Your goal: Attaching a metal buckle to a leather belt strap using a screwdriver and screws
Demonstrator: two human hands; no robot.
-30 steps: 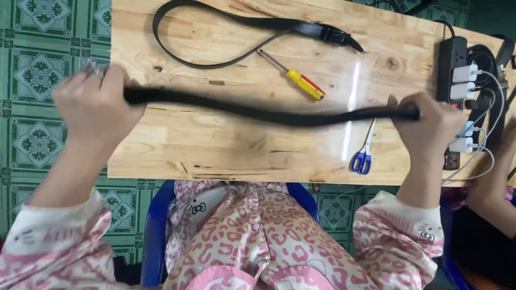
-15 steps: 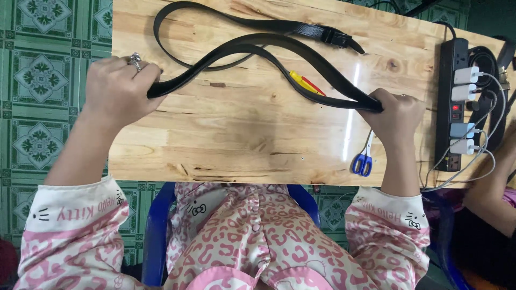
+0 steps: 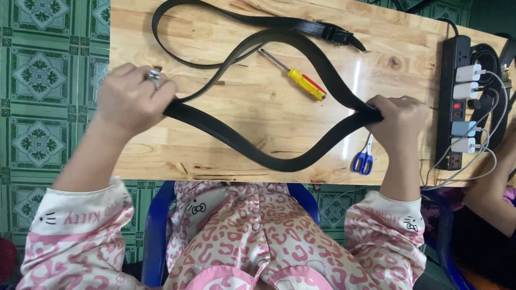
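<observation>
A black belt [image 3: 252, 147] forms a wide loop over the wooden table [image 3: 269, 107]. My left hand [image 3: 131, 102], with a ring on one finger, grips the belt at the loop's left end. At the right end my right hand [image 3: 400, 121] is closed around both strands. One strand arches over the far side, the other sags toward the near table edge. Inside the loop lies a screwdriver [image 3: 295, 76] with a yellow and red handle. A second black belt [image 3: 247, 21] with a dark buckle lies curved along the far edge.
Blue-handled scissors [image 3: 364, 160] lie by my right wrist. A black power strip [image 3: 457, 102] with white chargers and cables runs along the right table edge. Another person's arm [image 3: 492, 188] is at the far right. I sit on a blue chair [image 3: 156, 231] over a green tiled floor.
The belt was stretched straight between my hands a second ago. My hands have come closer together, and the belt has opened into a wide loop around the screwdriver.
</observation>
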